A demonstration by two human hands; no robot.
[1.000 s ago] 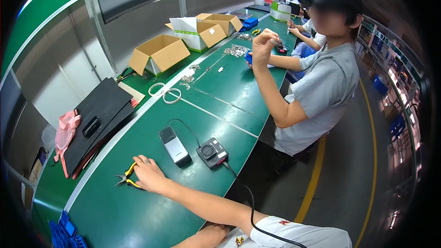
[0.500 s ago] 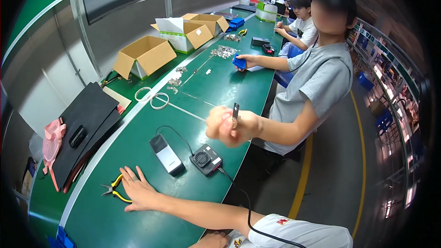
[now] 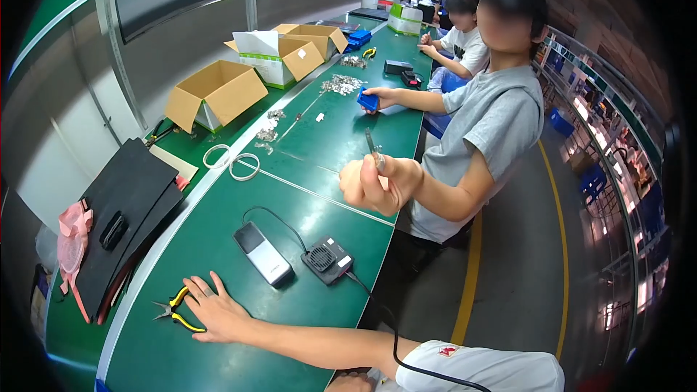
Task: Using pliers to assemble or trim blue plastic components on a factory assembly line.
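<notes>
My right hand (image 3: 218, 313) lies palm down on the green table, fingers spread, holding nothing. Its fingers are beside and partly over the yellow-and-black handles of a pair of pliers (image 3: 178, 312), whose jaws point left. At the lower edge only a small part of my left hand (image 3: 350, 382) shows, and its fingers are mostly hidden. A grey-and-black box-shaped device (image 3: 263, 255) lies beyond my right forearm. Beside it is a black square unit with a round grille (image 3: 328, 260), with a cable attached.
A co-worker's near hand (image 3: 381, 183) holds up a thin dark strip (image 3: 369, 141); the other holds a blue block (image 3: 368, 99). Small metal parts (image 3: 343, 85) lie in piles. Cardboard boxes (image 3: 218, 91), a white cable loop (image 3: 232, 161) and a black folder (image 3: 134, 207) line the left side.
The view has shifted slightly. The co-worker's near hand has risen and turned, tilting the dark strip. My right hand stays flat beside the pliers.
</notes>
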